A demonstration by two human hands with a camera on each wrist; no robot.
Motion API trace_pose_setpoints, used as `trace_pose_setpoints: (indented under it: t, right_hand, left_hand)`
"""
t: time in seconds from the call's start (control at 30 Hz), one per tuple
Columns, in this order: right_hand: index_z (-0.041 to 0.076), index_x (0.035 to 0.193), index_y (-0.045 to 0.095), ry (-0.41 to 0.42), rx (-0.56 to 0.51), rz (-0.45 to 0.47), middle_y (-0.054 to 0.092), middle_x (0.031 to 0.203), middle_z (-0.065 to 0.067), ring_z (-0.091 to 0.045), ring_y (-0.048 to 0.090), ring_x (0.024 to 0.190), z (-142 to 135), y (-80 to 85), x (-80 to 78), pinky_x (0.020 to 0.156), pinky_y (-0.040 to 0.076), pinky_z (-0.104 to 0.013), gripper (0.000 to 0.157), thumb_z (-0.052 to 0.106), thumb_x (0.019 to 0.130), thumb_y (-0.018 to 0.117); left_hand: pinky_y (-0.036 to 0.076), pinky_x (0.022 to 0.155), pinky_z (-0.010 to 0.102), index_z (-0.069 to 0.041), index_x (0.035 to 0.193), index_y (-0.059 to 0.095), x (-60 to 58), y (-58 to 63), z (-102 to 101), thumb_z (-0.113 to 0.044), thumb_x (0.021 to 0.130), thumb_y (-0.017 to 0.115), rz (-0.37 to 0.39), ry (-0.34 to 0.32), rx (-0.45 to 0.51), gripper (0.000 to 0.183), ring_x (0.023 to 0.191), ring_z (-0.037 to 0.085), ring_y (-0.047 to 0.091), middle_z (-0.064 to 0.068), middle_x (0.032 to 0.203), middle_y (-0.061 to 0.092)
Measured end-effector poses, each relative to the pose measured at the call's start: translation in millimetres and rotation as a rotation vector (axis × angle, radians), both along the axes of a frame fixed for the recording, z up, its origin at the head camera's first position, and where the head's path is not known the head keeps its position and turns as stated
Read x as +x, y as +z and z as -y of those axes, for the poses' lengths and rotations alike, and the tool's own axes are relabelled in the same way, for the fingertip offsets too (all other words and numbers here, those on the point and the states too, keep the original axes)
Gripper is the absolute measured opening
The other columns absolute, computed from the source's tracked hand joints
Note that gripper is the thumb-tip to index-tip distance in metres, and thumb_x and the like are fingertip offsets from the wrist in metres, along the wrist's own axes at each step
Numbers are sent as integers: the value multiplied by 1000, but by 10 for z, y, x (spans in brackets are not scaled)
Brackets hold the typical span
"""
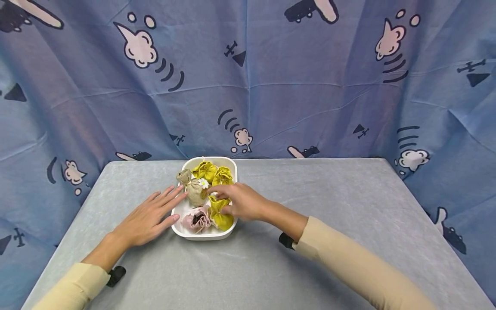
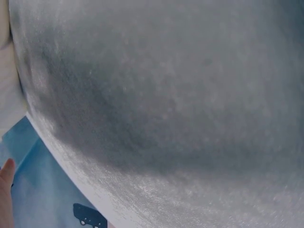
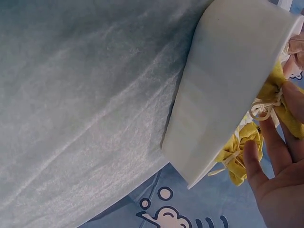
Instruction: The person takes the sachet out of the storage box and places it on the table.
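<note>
fingers (image 3: 274, 147) of the right hand (image 1: 249, 202) are curled about the near yellow pouch (image 1: 221, 219), thumb on its near side, seemingly pinching the gathered mouth. that looks like the soundest hold: cloth this soft would probably slump if squeezed at the belly, so grip close to the tied neck, make any lift straight up, and mind that the pale cord (image 3: 260, 113) doesn't snag a neighbour.

the pouch itself is a bright mustard yellow, ruffled at its far end and plump at its near end. it sits in the near right corner of the white tray (image 1: 203, 237), just right of a pink pouch (image 1: 189, 220).

the left hand (image 1: 145, 219) grasps nothing, its fingers spread at the tray's left rim; whether all of them touch, i can't tell. light pressure there should steady the tray.

farther in lie a beige pouch (image 1: 195, 196) with a white flower (image 1: 203, 183) and, at the far end, two more yellow pouches (image 1: 205, 169). beneath everything is a grey worktop (image 1: 310, 193).
</note>
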State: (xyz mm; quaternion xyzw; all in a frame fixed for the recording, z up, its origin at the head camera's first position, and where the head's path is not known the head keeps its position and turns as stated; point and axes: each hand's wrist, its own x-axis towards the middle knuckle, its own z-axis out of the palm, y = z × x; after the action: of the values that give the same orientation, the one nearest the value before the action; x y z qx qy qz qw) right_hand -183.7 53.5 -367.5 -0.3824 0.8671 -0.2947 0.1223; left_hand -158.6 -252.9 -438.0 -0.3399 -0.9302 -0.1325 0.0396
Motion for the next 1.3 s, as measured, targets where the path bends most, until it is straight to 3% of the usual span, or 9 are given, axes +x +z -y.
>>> trace_pose_setpoints:
  t: [0.33, 0.83, 1.3]
  right_hand:
    - [9, 136, 59, -14, -26, -49, 68, 125, -8, -18, 67, 110, -65, 77, -12, 98, 51, -38, 54, 2, 86, 76]
    - [4, 138, 57, -7, -36, -115, 65, 130, -10, -20, 68, 110, -163, 422, -57, 95, 53, -33, 57, 0, 84, 77]
    - [10, 138, 58, -95, -41, -155, 69, 125, -7, -19, 66, 113, -487, 717, -110, 91, 52, -41, 56, 4, 86, 77]
  left_hand:
    - [22, 115, 60, -23, 159, 29, 7, 1, -14, -39, 104, 49, -7, -1, 9, 61, 148, 36, 25, 2, 165, 22]
    - [23, 114, 61, -22, 158, 30, 9, -15, -5, -39, 104, 49, -18, -7, 3, 60, 147, 37, 27, 3, 164, 23]
    - [22, 115, 59, -20, 158, 31, 13, -34, -12, -38, 104, 50, -31, -6, 4, 60, 147, 36, 26, 4, 164, 23]
